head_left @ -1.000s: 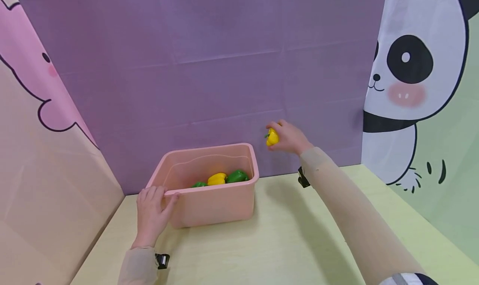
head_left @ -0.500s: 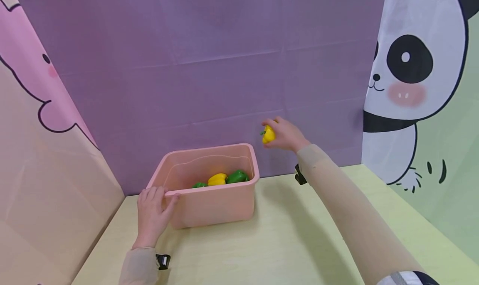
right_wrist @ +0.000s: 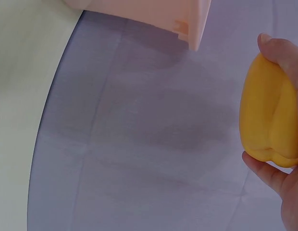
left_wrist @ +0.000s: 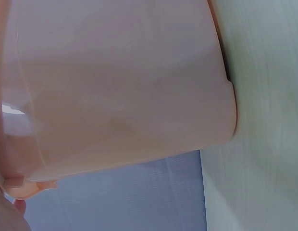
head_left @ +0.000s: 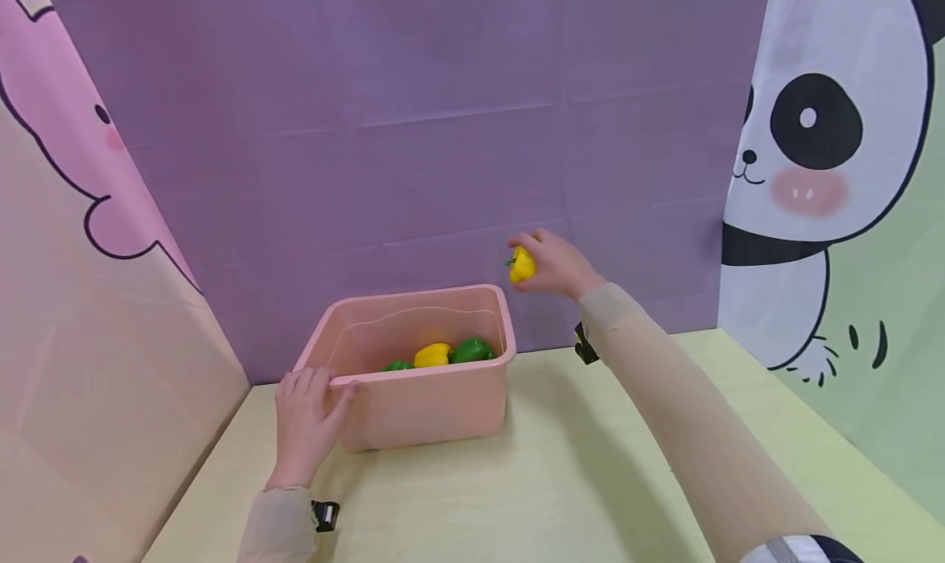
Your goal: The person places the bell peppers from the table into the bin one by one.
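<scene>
My right hand grips a yellow bell pepper in the air, just right of a pink plastic bin and higher than its rim. In the right wrist view, thumb and fingers span the pepper from end to end. My left hand grips the bin's front left corner, fingers over the rim and thumb along the front. Inside the bin lie another yellow pepper, a green pepper and a second green one, partly hidden by the front wall.
The bin stands on a pale wooden table close to a purple cloth backdrop. A panel with a panda drawing rises on the right, and a beige panel with a pink figure stands on the left.
My right hand has moved a little to the left with the yellow bell pepper, closer to the bin. The left hand has kept its grip on the corner.
</scene>
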`<state>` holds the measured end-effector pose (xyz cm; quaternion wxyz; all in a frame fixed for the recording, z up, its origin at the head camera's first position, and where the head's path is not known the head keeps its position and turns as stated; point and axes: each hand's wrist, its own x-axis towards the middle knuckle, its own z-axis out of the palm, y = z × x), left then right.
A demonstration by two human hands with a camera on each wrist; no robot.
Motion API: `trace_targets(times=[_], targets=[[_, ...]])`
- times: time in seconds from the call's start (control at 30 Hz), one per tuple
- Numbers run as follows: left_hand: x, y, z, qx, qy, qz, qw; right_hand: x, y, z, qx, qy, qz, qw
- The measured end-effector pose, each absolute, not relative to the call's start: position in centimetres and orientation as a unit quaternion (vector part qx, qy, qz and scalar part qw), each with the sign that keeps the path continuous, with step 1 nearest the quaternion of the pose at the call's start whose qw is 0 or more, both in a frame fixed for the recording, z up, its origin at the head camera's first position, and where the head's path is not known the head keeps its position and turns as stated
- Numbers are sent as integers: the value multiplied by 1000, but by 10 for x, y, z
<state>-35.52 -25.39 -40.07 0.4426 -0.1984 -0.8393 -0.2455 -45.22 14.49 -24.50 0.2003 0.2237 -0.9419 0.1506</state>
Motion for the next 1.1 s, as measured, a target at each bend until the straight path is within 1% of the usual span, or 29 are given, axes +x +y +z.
trace_targets(times=[0.53, 0.83, 1.1], targets=[[-352, -255, -399, -198, -837, -249, 445, -451, 120, -236, 241, -939, 152, 191], [-352, -254, -400, -190, -845, -246, 434, -451, 108, -231, 247, -938, 153, 189], [-353, -254, -399, -196, -841, -245, 441, -453, 97, -230, 252, -937, 159, 184]])
